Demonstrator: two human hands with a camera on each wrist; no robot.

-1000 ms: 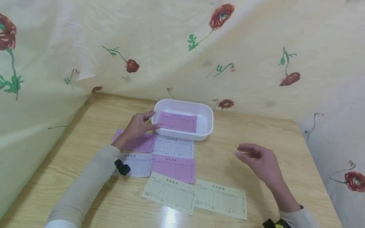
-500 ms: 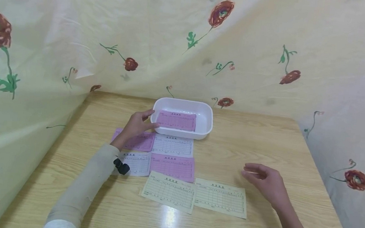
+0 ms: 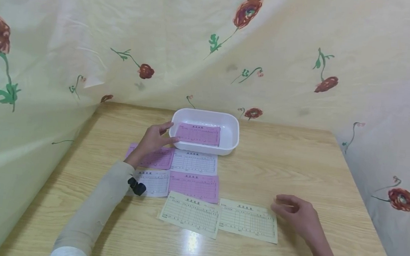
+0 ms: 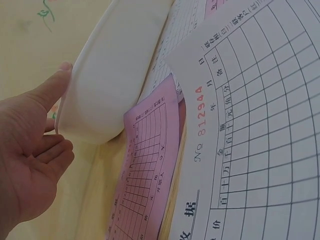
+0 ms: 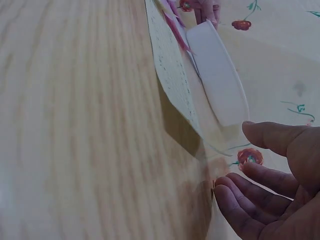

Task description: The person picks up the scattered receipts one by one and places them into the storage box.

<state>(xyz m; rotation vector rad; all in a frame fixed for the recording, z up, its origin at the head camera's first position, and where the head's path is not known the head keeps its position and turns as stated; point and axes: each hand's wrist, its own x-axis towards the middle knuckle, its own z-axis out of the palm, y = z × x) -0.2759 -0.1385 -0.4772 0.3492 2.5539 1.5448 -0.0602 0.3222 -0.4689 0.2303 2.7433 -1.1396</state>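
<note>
My left hand (image 3: 152, 141) grips the left end of a white plastic tray (image 3: 231, 136), its thumb and fingers at the rim (image 4: 75, 62). Inside the tray lies a pink receipt slip (image 3: 198, 134). My right hand (image 3: 299, 216) holds nothing, its fingers loosely bent beside the right edge of a pale yellow receipt slip (image 3: 248, 220). A second yellow slip (image 3: 191, 214) lies to its left, slightly turned. Behind them lie a pink slip (image 3: 194, 186), a white slip (image 3: 194, 162), another pink slip (image 3: 161, 158) and another white slip (image 3: 155, 183), the last two partly hidden by my left arm.
A wooden table (image 3: 260, 164) carries everything. Its back edge meets a flowered curtain (image 3: 197, 43), which also hangs along both sides. A black wrist camera (image 3: 137, 187) sits on my left sleeve.
My right hand has come back toward me and slightly right, down to the right-hand yellow slip. My left hand stays at the tray. The slips lie as before.
</note>
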